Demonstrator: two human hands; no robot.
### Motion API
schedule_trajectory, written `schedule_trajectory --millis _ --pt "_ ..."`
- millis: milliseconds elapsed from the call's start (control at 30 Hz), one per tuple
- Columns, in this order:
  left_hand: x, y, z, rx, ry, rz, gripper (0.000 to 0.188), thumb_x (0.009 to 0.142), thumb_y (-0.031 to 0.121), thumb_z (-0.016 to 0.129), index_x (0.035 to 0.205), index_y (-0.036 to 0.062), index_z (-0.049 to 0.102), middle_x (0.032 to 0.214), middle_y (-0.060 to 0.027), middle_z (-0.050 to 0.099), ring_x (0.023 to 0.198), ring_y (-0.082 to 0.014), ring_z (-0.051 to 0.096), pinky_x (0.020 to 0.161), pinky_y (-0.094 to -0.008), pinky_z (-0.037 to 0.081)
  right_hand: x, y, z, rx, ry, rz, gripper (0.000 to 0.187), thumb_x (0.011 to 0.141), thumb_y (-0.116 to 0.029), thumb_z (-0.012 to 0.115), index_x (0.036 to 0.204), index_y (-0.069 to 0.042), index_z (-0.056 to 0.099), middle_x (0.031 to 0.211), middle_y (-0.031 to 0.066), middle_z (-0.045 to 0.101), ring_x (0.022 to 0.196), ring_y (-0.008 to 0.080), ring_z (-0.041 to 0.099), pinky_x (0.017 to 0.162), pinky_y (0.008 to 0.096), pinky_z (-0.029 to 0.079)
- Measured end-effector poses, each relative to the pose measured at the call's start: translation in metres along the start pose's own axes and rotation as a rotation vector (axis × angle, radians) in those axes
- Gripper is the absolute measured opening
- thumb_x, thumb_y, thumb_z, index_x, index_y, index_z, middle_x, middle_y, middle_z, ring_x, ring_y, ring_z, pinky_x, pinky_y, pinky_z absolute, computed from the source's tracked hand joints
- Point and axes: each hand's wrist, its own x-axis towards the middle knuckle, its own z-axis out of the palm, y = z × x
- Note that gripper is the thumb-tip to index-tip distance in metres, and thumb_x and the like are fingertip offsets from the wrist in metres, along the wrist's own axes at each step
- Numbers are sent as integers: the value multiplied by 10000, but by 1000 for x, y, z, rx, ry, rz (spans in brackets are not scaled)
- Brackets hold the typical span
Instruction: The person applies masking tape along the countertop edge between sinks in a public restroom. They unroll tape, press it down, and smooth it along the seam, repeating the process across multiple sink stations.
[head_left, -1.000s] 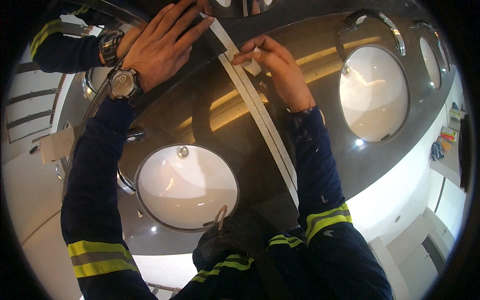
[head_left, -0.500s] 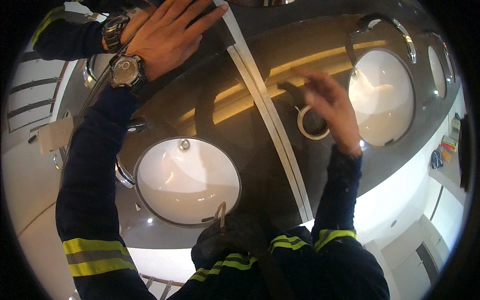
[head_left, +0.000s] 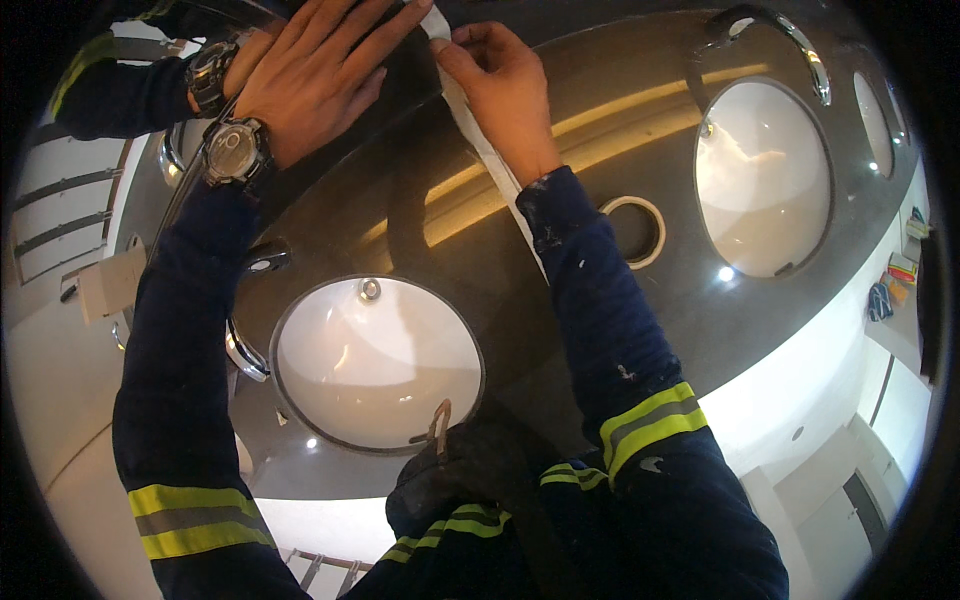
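Observation:
A pale tape strip [head_left: 468, 122] runs across the dark glossy countertop [head_left: 500, 370] between two white basins. My right hand [head_left: 505, 90] is closed at the strip's far end, thumb and fingertips pinching its edge. My left hand [head_left: 318, 85], a watch on its wrist, is stretched out flat at the back of the counter, fingertips by the same end of the strip. Beside it a mirror shows its reflection [head_left: 240, 65]. A tape roll [head_left: 657, 235] lies on the counter, right of my right forearm, which covers the near part of the strip.
One white basin [head_left: 375, 360] sits at the near left, another basin [head_left: 765, 190] at the right, with a third farther along. Chrome taps [head_left: 775, 45] arch beside them. A dark strap or bag [head_left: 450, 480] hangs at my chest. Small items [head_left: 890, 290] stand at the far right.
My right hand has moved left and away from me, from above the tape roll to the strip's far end, and pinches it. My left hand has shifted slightly left.

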Motion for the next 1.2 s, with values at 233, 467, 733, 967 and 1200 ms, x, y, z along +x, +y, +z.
schedule_trajectory --millis 233,467,733,967,1200 --pt "4 2 -1 -10 -3 -39 619 797 164 763 1373 27 582 1394 -201 568 1419 -393 441 1188 -510 348 2 4 -11 143 -65 -23 254 926 -270 769 989 -25 754 864 52 748 806 122 680 740 294 524" --pt "3 4 -6 51 -71 -49 679 784 171 772 1407 20 550 1437 -190 544 1434 -398 423 1204 -506 327 8 -11 -7 110 -76 -10 222 1019 -197 646 892 -24 592 747 11 572 711 102 546 642 288 459" --pt "4 3 -6 45 -56 -45 699 775 174 787 1409 10 545 1448 -185 539 1439 -398 419 1199 -499 335 2 -9 -9 148 -63 -31 235 1026 -201 643 885 -20 592 732 12 576 678 85 525 610 281 442" --pt "4 12 -3 40 -6 -128 702 755 167 805 1396 31 554 1400 -179 558 1404 -392 451 1129 -485 406 14 -3 5 16 37 -113 244 1013 -215 656 905 -1 607 709 69 572 661 133 513 628 322 450" --pt "4 7 -2 61 20 -80 703 758 166 802 1401 33 551 1384 -174 556 1390 -393 460 1113 -473 421 13 2 8 -19 59 -148 256 1009 -220 646 910 13 605 714 138 595 648 207 546 640 373 462"
